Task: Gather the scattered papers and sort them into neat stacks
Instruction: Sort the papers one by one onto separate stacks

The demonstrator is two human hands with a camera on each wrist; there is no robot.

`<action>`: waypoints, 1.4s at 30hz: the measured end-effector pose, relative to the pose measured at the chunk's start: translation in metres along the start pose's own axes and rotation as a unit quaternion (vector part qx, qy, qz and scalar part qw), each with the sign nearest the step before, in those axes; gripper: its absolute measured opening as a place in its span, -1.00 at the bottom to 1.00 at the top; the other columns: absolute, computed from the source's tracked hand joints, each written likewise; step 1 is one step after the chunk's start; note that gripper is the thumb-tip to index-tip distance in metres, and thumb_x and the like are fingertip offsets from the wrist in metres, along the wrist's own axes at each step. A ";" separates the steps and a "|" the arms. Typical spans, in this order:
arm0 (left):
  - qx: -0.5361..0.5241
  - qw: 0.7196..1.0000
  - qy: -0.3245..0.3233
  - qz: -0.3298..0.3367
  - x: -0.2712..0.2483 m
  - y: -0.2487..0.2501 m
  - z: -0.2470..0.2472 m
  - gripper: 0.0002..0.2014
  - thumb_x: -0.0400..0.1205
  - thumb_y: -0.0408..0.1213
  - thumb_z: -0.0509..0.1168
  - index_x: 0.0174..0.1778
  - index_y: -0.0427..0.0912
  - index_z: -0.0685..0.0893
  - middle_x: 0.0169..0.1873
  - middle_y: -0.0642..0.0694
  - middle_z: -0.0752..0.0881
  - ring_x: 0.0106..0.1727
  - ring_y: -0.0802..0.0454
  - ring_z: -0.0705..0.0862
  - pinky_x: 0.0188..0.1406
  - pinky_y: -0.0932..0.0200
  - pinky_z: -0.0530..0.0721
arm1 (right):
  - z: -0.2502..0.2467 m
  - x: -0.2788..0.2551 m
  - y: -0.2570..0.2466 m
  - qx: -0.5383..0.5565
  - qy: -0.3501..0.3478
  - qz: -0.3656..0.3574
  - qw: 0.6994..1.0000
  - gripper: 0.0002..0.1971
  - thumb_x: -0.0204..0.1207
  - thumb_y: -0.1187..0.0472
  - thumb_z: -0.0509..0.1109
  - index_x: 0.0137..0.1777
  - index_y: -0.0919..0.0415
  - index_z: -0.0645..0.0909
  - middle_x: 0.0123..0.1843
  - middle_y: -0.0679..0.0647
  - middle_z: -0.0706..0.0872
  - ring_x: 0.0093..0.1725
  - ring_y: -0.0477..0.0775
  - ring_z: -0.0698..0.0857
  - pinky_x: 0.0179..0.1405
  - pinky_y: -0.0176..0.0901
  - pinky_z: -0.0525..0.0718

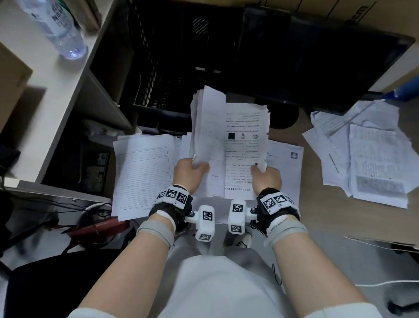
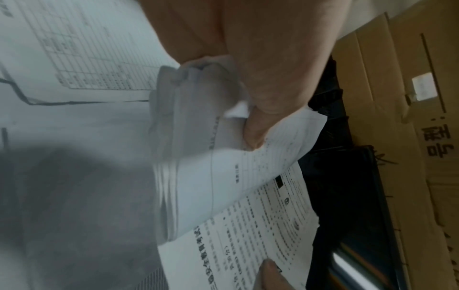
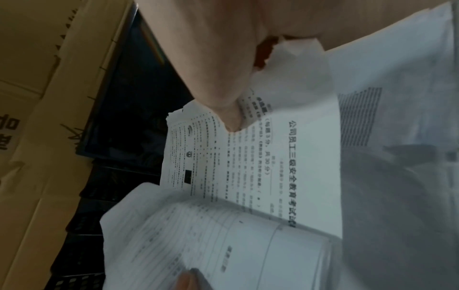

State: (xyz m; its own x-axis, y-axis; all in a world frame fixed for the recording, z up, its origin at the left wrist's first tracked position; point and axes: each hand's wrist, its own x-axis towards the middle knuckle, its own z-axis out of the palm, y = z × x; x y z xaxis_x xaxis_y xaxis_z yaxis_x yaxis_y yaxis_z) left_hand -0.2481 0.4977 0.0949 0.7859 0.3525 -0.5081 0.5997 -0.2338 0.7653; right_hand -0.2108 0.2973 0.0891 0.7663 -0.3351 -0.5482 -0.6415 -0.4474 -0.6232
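1. Two hands lift a thick bundle of papers (image 1: 228, 145) above the table (image 1: 321, 219): the left hand (image 1: 189, 174) grips its curled left part.
2. The right hand (image 1: 266, 179) pinches the printed top sheet (image 3: 261, 166).
3. Loose papers (image 1: 362, 156) lie well apart, to the right.
4. A form sheet (image 1: 143, 175) lies left.

Held sheaf (image 1: 228, 145) above form sheet (image 1: 143, 172), loose pile (image 1: 362, 156) right, crate (image 1: 174, 68) behind

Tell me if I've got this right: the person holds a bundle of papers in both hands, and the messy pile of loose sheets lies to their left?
Not quite. Both hands do hold the bundle, but the head view shows the messy pile on their right.
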 end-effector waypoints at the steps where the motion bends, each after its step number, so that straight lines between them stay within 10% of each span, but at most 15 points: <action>1: -0.009 1.000 0.004 -0.004 0.000 -0.002 -0.002 -0.75 0.63 -0.23 0.47 0.03 -0.39 0.76 -0.02 -0.23 0.82 -0.05 -0.24 0.79 -0.06 -0.02 0.75 | 0.002 -0.001 0.002 0.002 0.001 0.004 1.000 -0.74 0.65 0.07 0.35 0.13 0.22 0.75 0.09 0.16 0.80 -0.03 0.21 0.70 -0.04 -0.17 0.56; 5: -0.024 0.999 0.018 -0.013 0.002 -0.012 -0.004 -0.62 0.62 -0.19 0.48 0.20 -0.44 0.73 0.29 -0.28 0.75 0.02 -0.14 0.80 0.02 0.02 0.77 | 0.007 -0.008 0.011 0.015 0.007 0.013 1.000 -0.75 0.64 0.09 0.34 0.14 0.20 0.76 0.08 0.12 0.81 -0.08 0.16 0.69 -0.11 -0.22 0.53; 12: -0.041 0.999 0.004 -0.015 -0.005 -0.017 0.018 -0.61 0.61 -0.18 0.49 0.23 -0.41 0.74 0.22 -0.27 0.79 0.23 -0.21 0.76 0.32 -0.18 0.71 | -0.004 -0.008 0.038 0.026 0.030 0.025 0.999 -0.73 0.71 0.14 0.20 0.14 0.17 0.73 0.10 0.10 0.79 -0.06 0.17 0.67 -0.06 -0.17 0.54; 22: -0.035 0.999 0.017 -0.023 -0.012 0.012 0.084 -0.94 0.63 -0.31 0.45 -0.04 -0.18 0.70 -0.18 0.05 0.66 -0.07 0.00 0.64 -0.02 0.24 0.51 | -0.075 0.047 0.083 -0.071 0.039 0.099 0.992 -0.69 0.74 0.25 0.09 0.21 0.37 0.63 0.19 0.28 0.70 0.05 0.34 0.66 -0.07 -0.03 0.56; 35: -0.051 0.989 0.106 -0.091 -0.035 0.029 0.161 -0.74 0.44 -0.04 0.51 -0.16 -0.17 0.77 -0.14 -0.20 0.83 -0.03 -0.24 0.81 0.08 -0.26 0.79 | -0.103 0.114 0.103 -0.141 -0.097 0.117 0.978 -0.39 0.61 0.04 0.28 0.59 0.31 0.29 0.57 0.28 0.44 0.43 0.30 0.51 0.48 0.17 0.48; 38: -0.059 0.990 0.100 -0.085 -0.037 0.030 0.174 -0.60 0.45 0.06 0.46 -0.14 -0.26 0.76 -0.16 -0.24 0.83 -0.04 -0.29 0.81 0.04 -0.35 0.78 | -0.109 0.114 0.086 -0.131 -0.080 0.033 0.988 -0.16 0.54 0.02 0.41 0.73 0.14 0.06 0.75 0.11 0.10 0.70 0.22 0.10 0.65 0.23 0.16; 42: -0.092 0.991 0.058 -0.075 -0.039 0.033 0.189 -0.31 0.42 0.36 0.31 -0.21 -0.35 0.71 -0.24 -0.27 0.77 -0.19 -0.19 0.74 0.02 -0.38 0.72 | -0.114 0.106 0.050 0.011 -0.281 -0.110 0.953 -0.46 0.55 0.17 0.48 0.54 0.00 0.51 0.53 0.02 0.53 0.54 0.05 0.48 0.49 -0.03 0.48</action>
State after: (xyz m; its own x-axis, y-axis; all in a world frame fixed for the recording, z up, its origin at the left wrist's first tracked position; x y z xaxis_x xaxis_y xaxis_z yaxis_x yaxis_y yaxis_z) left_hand -0.2305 0.3047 0.0656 0.6613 0.4756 -0.5800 0.6618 -0.0061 0.7496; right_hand -0.1577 0.1449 0.0637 0.7457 0.2653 -0.6112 -0.4722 -0.4366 -0.7658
